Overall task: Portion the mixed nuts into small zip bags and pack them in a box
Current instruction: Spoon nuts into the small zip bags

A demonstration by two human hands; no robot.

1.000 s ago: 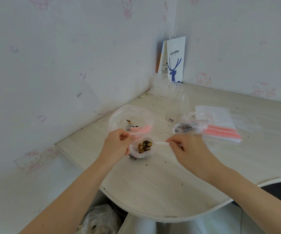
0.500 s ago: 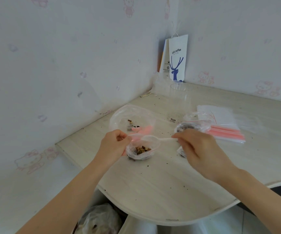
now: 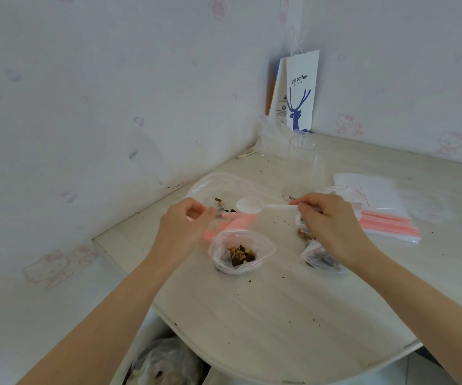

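Note:
A small zip bag [image 3: 241,255] stands open on the table with mixed nuts inside. My left hand [image 3: 184,227] hovers just left of it, fingers curled beside a blurred pink zip strip; whether it grips anything is unclear. My right hand [image 3: 332,223] pinches the handle of a white plastic spoon [image 3: 250,204]. The spoon's bowl is empty and hangs over the large clear bag [image 3: 210,187], which holds a few leftover nuts. Under my right hand lies a filled small bag [image 3: 321,261], with another filled bag [image 3: 343,191] behind it.
A stack of empty zip bags [image 3: 388,223] with pink strips lies at the right. A clear plastic cup [image 3: 304,162] and a white coffee paper bag [image 3: 300,93] stand near the wall corner. Crumbs dot the table [image 3: 279,315], whose curved front edge is close. A plastic sack [image 3: 168,362] sits below.
The spoon has left the small bag empty and moved up and back over the large bag. My left hand has shifted away from the small bag's rim, and the bag stands by itself.

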